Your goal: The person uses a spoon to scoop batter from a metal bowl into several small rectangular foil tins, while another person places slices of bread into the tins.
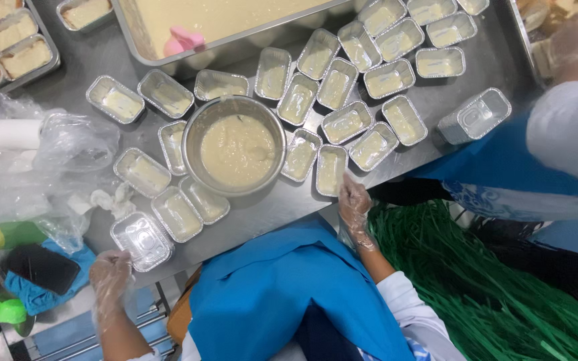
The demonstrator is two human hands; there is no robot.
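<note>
Foil tins [330,170] ring the batter bowl [237,147]; both gloved hands [354,204] rest open at table's edge.

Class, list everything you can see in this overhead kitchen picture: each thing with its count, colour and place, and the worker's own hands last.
Foil loaf tins: many, silver, most holding pale batter, spread over the table around the bowl.
Empty foil tin: one, silver, near table edge by the left hand.
Mixing bowl: one, steel, cream batter inside, table middle.
Large tray: one, steel, pale batter, top centre.
Pink scraper: one, in that tray.
Plastic bags: clear, crumpled, left.
Green strips: heap, lower right.
Co-worker's sleeve: white, right.
Left hand: clear glove, beside the empty tin.
Right hand: clear glove, touching a filled tin.
</note>
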